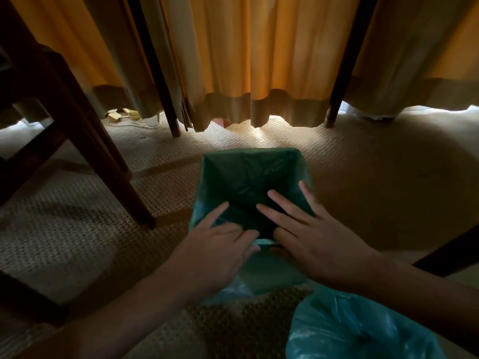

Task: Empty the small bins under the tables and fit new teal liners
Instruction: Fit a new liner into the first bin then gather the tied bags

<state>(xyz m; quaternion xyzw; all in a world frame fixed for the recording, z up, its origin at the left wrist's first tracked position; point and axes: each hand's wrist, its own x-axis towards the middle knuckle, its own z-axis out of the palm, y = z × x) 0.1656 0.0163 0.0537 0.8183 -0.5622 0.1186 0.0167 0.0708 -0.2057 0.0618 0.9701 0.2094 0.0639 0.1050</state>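
Observation:
A small square bin [252, 161] stands on the carpet under a table, lined with a teal liner [246, 182] that drapes over its rim and down the near side. My left hand [217, 247] rests on the near rim, fingers curled and pinching the liner's edge, index finger stretched along the left wall. My right hand [311, 229] lies flat over the near right corner, fingers spread and reaching into the bin's mouth. A second teal bag [357, 330] bulges at the bottom right under my right forearm.
Dark wooden chair legs [103, 161] stand close on the left. Two table legs [166, 99] [344, 81] flank the bin at the back, before yellow curtains [246, 60]. Another dark leg [448, 252] crosses at right. A white cable and plugs [129, 119] lie by the curtain.

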